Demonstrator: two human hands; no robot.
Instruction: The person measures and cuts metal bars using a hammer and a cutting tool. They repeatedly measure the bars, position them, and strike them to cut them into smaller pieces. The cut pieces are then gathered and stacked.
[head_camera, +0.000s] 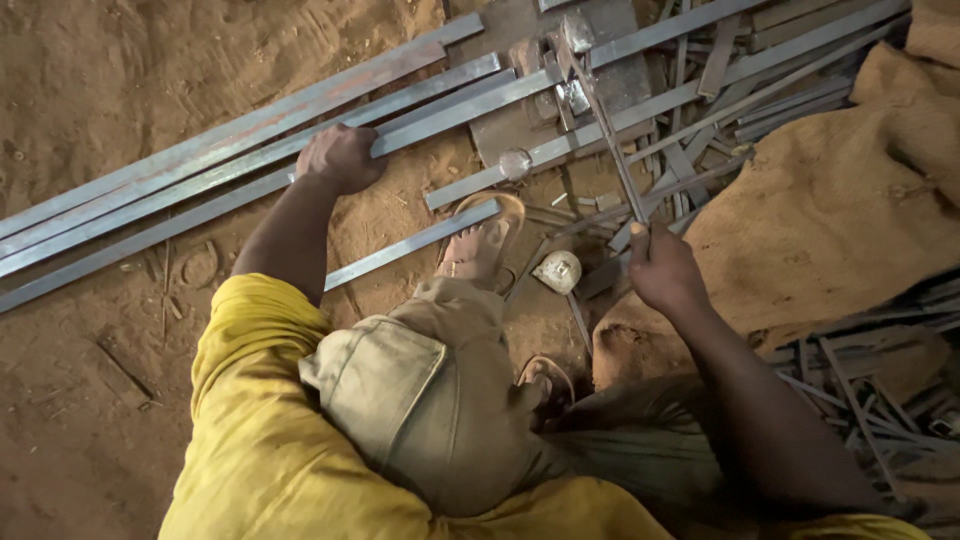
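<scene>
Left hand (342, 158) grips steel bar (200, 165); right hand (662, 268) grips lever (612, 150).

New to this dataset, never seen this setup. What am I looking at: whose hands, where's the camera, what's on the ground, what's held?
There is no machine here: a person in yellow sleeves works with bare hands. The single picture comes from a camera on that person's head, looking down past their khaki-clad knee and sandalled foot.

On the sandy dirt ground lie long grey metal bars, a heap of short metal offcuts, brown burlap sacking and a small pale tape-measure-like object.

The left hand closes over one of the long bars. The right hand grips the end of a thin metal rod that runs up toward a metal block.
</scene>
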